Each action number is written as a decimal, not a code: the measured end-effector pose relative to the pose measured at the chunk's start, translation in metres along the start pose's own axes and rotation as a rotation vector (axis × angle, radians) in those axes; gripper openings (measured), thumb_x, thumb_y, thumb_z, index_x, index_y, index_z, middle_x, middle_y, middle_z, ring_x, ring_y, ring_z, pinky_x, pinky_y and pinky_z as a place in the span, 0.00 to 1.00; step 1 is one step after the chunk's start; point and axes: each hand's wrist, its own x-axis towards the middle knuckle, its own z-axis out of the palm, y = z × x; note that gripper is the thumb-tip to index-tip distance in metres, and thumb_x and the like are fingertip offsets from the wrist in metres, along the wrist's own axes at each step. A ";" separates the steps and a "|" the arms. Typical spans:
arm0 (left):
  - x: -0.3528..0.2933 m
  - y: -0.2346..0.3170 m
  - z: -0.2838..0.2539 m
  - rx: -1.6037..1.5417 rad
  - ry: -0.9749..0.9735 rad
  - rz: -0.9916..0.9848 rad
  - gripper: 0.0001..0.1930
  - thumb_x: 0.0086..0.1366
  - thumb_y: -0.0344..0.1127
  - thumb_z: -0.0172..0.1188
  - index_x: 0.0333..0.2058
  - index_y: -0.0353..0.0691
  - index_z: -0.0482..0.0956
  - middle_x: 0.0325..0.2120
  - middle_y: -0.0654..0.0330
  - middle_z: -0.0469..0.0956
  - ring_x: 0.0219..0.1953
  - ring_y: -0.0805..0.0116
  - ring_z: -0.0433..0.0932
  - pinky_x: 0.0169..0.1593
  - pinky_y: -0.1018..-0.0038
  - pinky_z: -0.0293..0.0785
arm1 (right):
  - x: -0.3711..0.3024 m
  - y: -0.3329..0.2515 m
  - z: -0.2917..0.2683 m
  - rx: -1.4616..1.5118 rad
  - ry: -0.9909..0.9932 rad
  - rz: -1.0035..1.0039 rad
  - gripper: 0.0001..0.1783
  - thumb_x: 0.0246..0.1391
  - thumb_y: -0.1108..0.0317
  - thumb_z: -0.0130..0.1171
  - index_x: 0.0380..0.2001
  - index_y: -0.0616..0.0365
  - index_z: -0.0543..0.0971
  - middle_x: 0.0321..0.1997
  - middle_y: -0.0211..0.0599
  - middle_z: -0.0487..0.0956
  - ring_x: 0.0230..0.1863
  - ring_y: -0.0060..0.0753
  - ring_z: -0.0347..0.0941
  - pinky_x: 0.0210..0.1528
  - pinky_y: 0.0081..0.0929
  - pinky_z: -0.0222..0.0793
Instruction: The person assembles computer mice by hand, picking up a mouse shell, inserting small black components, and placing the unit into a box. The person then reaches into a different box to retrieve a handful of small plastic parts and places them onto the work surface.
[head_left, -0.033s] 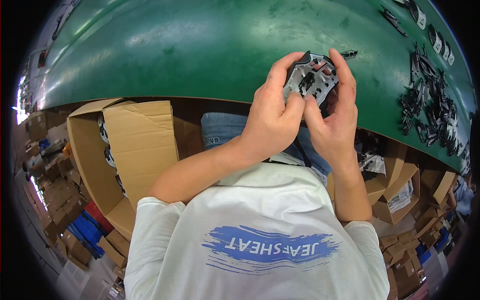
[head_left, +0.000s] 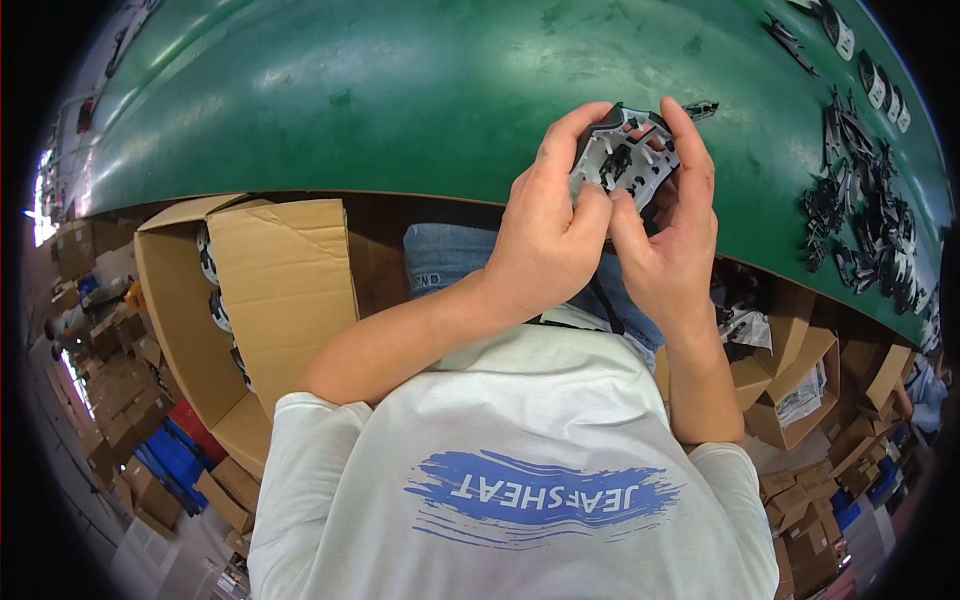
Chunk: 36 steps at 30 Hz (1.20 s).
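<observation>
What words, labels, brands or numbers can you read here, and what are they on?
White shirt: pale capitals on a blue brushstroke, upside down; wording not copied here.
Jeans: small pale mark, too small to read.
Held shell: no readable text.
Black-and-white parts, upper right: marks too small to read.

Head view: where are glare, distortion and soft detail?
Head view: pale glare on the green table, whose near edge bows with the fisheye; head view, left rim: bright patches blown out, cartons soft; head view, centre: grey shell fairly crisp.

Left fingers (head_left: pixel 566 132), right fingers (head_left: pixel 693 150) grip grey-black plastic shell (head_left: pixel 592 160) over green table (head_left: pixel 350 110).
</observation>
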 end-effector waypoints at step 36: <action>0.012 0.068 -0.031 -0.942 -0.124 -0.455 0.31 0.86 0.52 0.38 0.75 0.35 0.62 0.67 0.48 0.75 0.67 0.57 0.77 0.70 0.60 0.73 | 0.044 -0.039 -0.032 0.603 -0.326 0.258 0.44 0.63 0.71 0.61 0.80 0.65 0.59 0.73 0.46 0.73 0.71 0.37 0.72 0.74 0.36 0.64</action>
